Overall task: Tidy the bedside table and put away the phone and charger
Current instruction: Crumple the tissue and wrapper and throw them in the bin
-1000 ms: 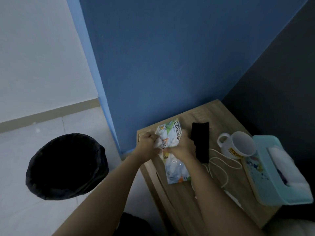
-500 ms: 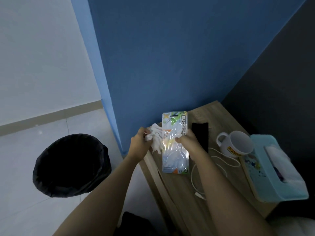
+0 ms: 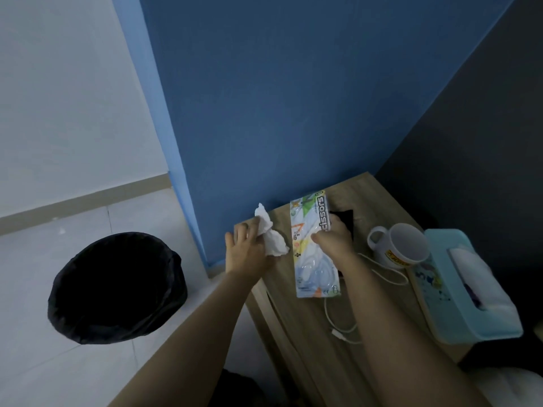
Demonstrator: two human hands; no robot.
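My left hand (image 3: 245, 249) grips a crumpled white tissue (image 3: 271, 235) above the left edge of the wooden bedside table (image 3: 379, 198). My right hand (image 3: 333, 240) holds a scissors package (image 3: 313, 248) lifted off the table top, its label facing me. A black phone (image 3: 345, 217) lies flat behind the package, mostly hidden by it and my hand. The white charger cable (image 3: 379, 270) loops across the table, its plug end (image 3: 339, 333) near the front.
A white mug (image 3: 401, 245) stands right of the phone. A teal tissue box (image 3: 470, 286) fills the table's right side. A black-lined bin (image 3: 117, 286) stands on the tiled floor to the left. Blue wall behind.
Both hands have risen and parted: the left pulled the tissue leftward, away from the package, and the right lifted the scissors package upright off the table.
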